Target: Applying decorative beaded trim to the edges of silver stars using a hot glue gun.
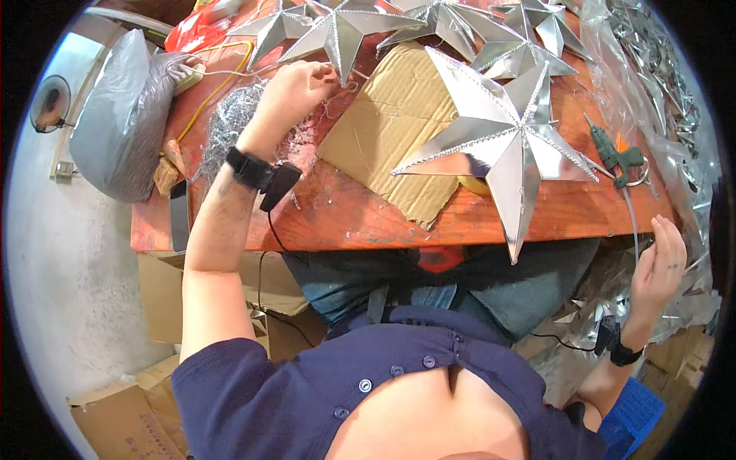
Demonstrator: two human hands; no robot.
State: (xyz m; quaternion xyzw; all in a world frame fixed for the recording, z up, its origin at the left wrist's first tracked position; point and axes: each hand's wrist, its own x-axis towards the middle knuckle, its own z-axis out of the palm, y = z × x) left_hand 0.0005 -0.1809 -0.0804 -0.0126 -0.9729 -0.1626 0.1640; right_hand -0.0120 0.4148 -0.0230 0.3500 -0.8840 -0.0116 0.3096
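Observation:
A large silver five-pointed star [512, 184] with bead-like trim along its ridges rests partly on a brown cardboard sheet [387, 115]. One point reaches past the table's front edge. My left hand [300, 90] is held over the left part of the table, fingers curled in. It is beside the tip of another silver star [343, 38], and whatever it pinches is hidden. Beyond the front right corner, my right hand [664, 259] has its fingers extended and holds nothing. Nearest to it on the table lies a green glue gun [616, 153] with an orange trigger.
Several more silver stars [529, 57] line the far side of the reddish wooden table [337, 222]. A tangle of silver trim [230, 115] lies at left, near a full grey plastic bag [126, 123]. Clear plastic with shiny silver pieces [667, 84] covers the right edge. Cardboard boxes [126, 425] stand below.

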